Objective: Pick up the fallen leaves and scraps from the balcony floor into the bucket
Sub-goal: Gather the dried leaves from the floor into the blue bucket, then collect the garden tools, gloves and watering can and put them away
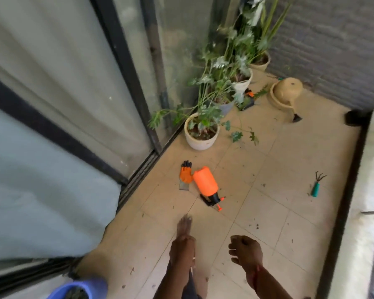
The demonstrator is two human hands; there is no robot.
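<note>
Holds left hand [183,249] low over a bare foot [184,223], finger state too blurred to tell. Hangs right hand [245,251] beside, fingers [233,252] loosely curled round nothing. Stands by round blue plastic bucket [91,284] at bottom left; faces dark leaf scraps [257,226] scattered across beige floor tiles [289,169].

Floor [268,190] under you: beige tile, smooth, faint sheen. Scraps [256,226] on it: dry, dark, matt. Bucket [95,284] at your left: blue plastic, smooth. Sprayer [204,183]: orange plastic, glossy; black plastic head. Glove [185,175]: orange rubbery coating, matt; grey knit cuff. Hand rake [316,186]: dark metal tines, green handle, plastic by look. Near pot [200,143]: cream, ceramic-looking, matt. Watering can [287,90]: beige, dull finish, material unclear to you. Sliding door [63,83]: dusty glass, dark metal frame. Wall [333,50]: grey, rough, ribbed.
</note>
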